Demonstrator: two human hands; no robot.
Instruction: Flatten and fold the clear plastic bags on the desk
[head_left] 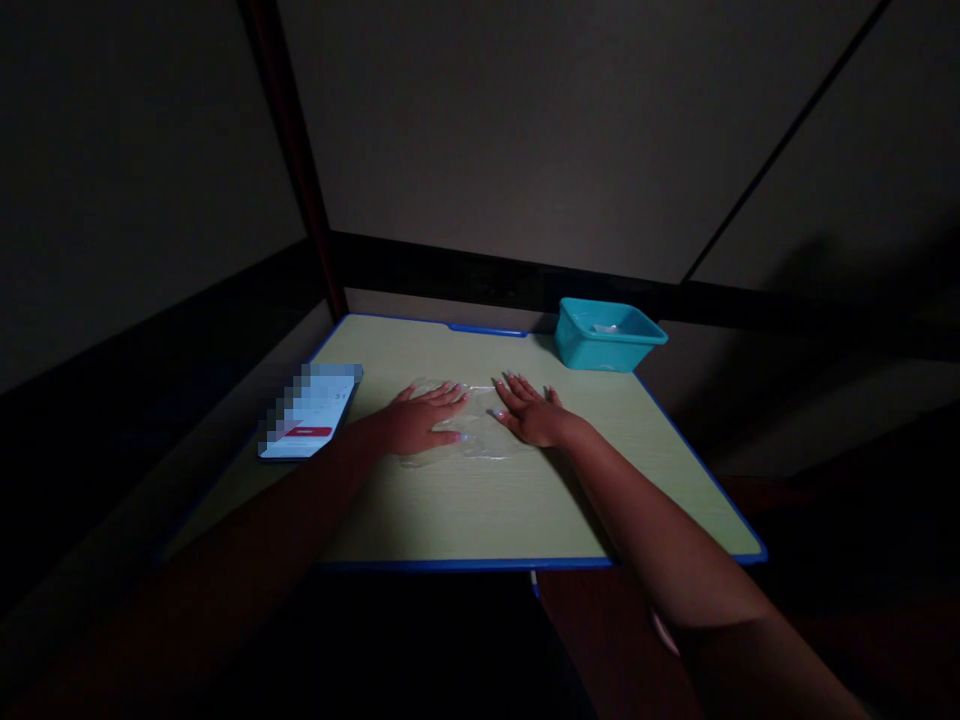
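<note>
A clear plastic sheet or bag (pixel 484 437) lies on the pale wood-look table (pixel 450 510); I cannot tell which of the two it is. On its left part my left hand (pixel 420 420) rests flat, fingers stretched and thumb apart. My right hand (pixel 531 412) lies on the right part with its fingers spread and palm down. Between the two hands the thin film shows creases and shiny edges. Parts of the film are hidden under both palms.
A phone (pixel 311 412) with a lit screen lies at the table's left side. At the back right corner stands a turquoise plastic basket (pixel 607 352) with something pale inside. Blue trim (pixel 465 566) edges the table, and walls (pixel 487 130) rise behind it and at left.
</note>
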